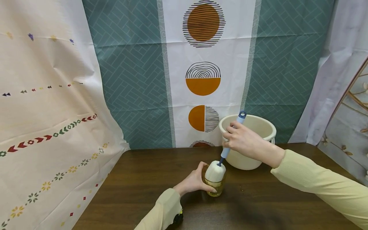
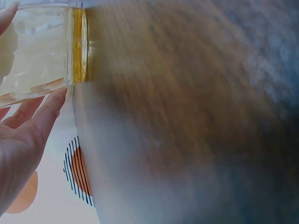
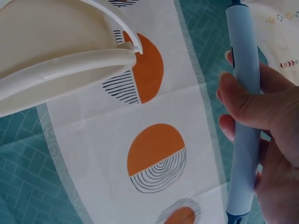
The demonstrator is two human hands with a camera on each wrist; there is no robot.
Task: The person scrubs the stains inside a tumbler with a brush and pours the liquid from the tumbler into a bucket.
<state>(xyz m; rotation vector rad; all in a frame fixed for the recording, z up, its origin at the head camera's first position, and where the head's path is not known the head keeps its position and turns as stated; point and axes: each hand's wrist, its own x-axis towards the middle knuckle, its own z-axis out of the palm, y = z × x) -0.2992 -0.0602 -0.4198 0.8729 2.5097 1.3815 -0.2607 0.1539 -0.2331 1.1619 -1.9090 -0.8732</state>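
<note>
An amber glass (image 1: 216, 190) stands on the table in the head view, and my left hand (image 1: 193, 182) grips it around its side. The left wrist view shows the glass (image 2: 44, 51) sideways, with fingers of the left hand (image 2: 23, 144) along it. A cup brush has its white sponge head (image 1: 215, 172) partly inside the glass mouth. My right hand (image 1: 244, 139) holds the brush's light blue handle (image 1: 226, 151), which leans up to the right. In the right wrist view, thumb and fingers of the right hand (image 3: 275, 121) wrap the handle (image 3: 245, 154).
Behind the right hand stands a cream bucket (image 1: 244, 161) with a handle, close to the back edge of the dark wooden table (image 1: 149, 179). A patterned teal and white curtain (image 1: 132, 80) hangs behind the table, and a cream cloth (image 1: 57, 127) hangs at left.
</note>
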